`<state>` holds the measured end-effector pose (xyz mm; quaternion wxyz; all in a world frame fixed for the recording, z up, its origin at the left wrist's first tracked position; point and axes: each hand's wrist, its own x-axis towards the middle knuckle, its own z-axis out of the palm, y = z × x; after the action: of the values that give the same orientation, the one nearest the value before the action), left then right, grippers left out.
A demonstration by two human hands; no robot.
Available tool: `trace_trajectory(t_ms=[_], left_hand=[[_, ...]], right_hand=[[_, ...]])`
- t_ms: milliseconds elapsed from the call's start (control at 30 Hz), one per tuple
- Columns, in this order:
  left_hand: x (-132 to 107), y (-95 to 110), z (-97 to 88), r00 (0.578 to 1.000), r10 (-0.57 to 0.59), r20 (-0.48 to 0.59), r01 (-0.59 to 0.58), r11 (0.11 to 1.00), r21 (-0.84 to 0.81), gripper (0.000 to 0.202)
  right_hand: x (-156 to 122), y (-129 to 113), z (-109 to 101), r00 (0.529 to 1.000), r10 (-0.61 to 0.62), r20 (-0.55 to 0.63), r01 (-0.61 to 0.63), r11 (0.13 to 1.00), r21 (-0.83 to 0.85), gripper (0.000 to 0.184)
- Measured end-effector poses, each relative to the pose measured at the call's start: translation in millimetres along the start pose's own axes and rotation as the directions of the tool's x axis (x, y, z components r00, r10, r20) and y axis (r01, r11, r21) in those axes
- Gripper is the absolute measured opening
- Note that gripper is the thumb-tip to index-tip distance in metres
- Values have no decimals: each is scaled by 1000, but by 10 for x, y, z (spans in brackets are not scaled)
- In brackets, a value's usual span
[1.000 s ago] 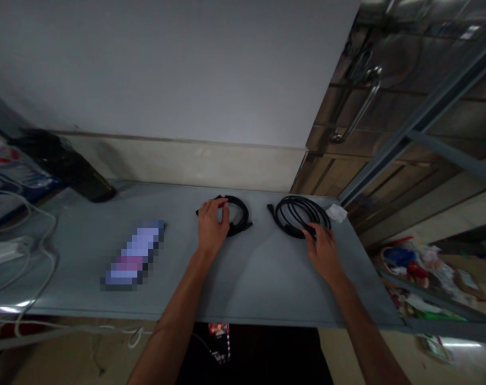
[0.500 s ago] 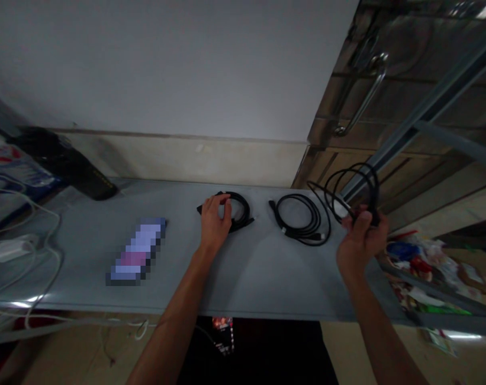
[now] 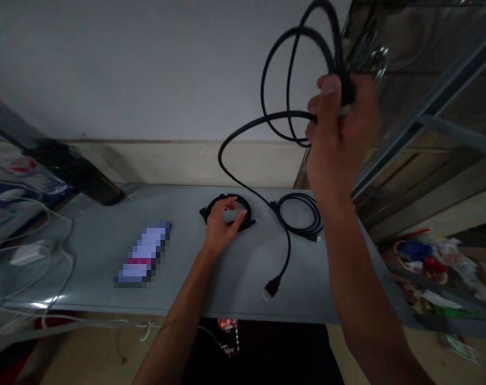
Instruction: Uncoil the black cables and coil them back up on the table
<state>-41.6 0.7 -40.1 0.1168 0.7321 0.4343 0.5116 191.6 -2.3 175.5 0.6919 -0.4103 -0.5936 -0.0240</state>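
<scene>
My right hand [image 3: 337, 125] is raised in front of the wall, its fingers closed round a loosely looped black cable [image 3: 262, 91]. One end of that cable hangs to the left and down, with a wide plug [image 3: 272, 287] over the shelf near its front edge. My left hand [image 3: 223, 224] rests at a small coiled black cable [image 3: 247, 206], thumb and fingers apart over the coil. Another coiled black cable [image 3: 294, 231] lies to the right, partly behind my right forearm.
A phone [image 3: 146, 251] with a blurred-out screen lies left on the grey shelf [image 3: 243, 283]. Farther left are a black bottle-like object [image 3: 94, 179], a white adapter [image 3: 28, 254] and white cords. Grey metal posts [image 3: 391, 155] and a handled door stand at the right.
My right hand has lifted the looped cable up and to the left, and its plug end has swung out over the shelf. My left thumb and fingers have spread a little.
</scene>
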Motion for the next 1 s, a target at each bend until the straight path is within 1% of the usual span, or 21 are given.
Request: trace_trajectory(t_ms=[100,133,200,267,367,467,533,600,700,867,900,967,1000], left_hand=[[-41,-3,23,997,22,74,-26,998,51,71],[-54,-9,30,995,25,98,-31,998,61,81],[-74,-26,42,990,46,135,-54,997,59,94],[-81,-46,51,984,77,160,-85,995,45,98],[-72,-59,63,973,106,203,-118,992,49,90],[-57,-50,70,958,142,250,-162,985,60,69],[-52,-41,73,947,174,271,-194,980,51,55],[-53,-37,73,936,193,296,-215,976,43,46],[-63,-43,72,918,208,337,-239,970,52,40],[-73,-51,84,908,221,356,-258,964,60,33],[-73,-48,87,908,225,354,-263,963,61,33],[-75,-41,89,908,232,347,-271,960,66,34],[-76,-38,89,908,234,347,-274,959,71,34]], right_hand=[[17,28,247,997,-65,-52,64,997,-32,32],[8,57,311,997,-74,-37,73,997,-31,34],[-19,138,410,999,-48,6,48,998,-29,39],[-43,232,475,998,17,63,-15,999,-38,44],[-64,348,531,985,82,153,-77,996,-34,38],[-77,404,561,980,73,186,-67,997,-40,24],[-87,418,570,981,53,185,-45,998,-47,19],[-96,421,570,984,35,176,-31,999,-25,17],[-93,407,546,989,12,147,-21,998,59,18],[15,343,428,998,-16,54,5,980,200,18],[55,330,386,1000,-5,27,-2,968,250,18],[146,304,278,998,55,-20,-44,930,366,19],[192,291,212,996,85,-23,-70,919,389,21]])
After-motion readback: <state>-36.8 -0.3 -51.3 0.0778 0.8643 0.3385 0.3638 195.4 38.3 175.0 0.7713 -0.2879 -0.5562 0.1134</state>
